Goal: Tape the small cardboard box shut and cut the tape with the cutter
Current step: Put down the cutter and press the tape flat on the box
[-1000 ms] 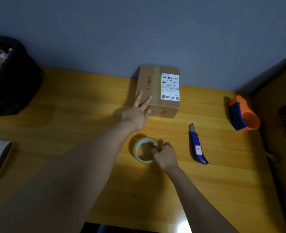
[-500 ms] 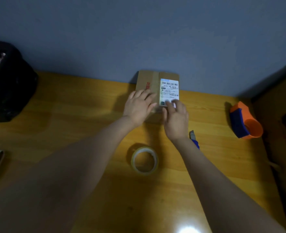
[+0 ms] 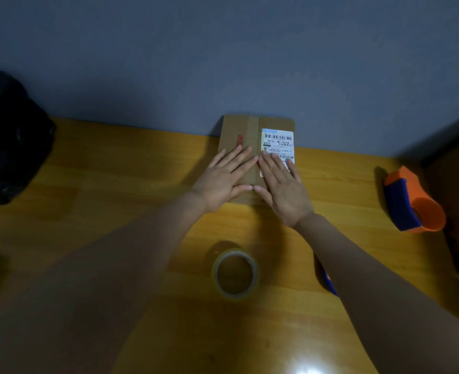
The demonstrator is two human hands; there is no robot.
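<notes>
Our left hand (image 3: 224, 180) and right hand (image 3: 283, 188) lay spread flat on the cardboard box (image 3: 250, 136); lifting them for the tape roll (image 3: 235, 273) risked its flaps springing open.

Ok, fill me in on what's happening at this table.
A person presses both palms flat on the small cardboard box, left hand and right hand either side of its centre seam. The tape roll lies untouched on the table nearer them; the blue cutter peeks out beside the right forearm. No fresh tape is being applied yet.
</notes>
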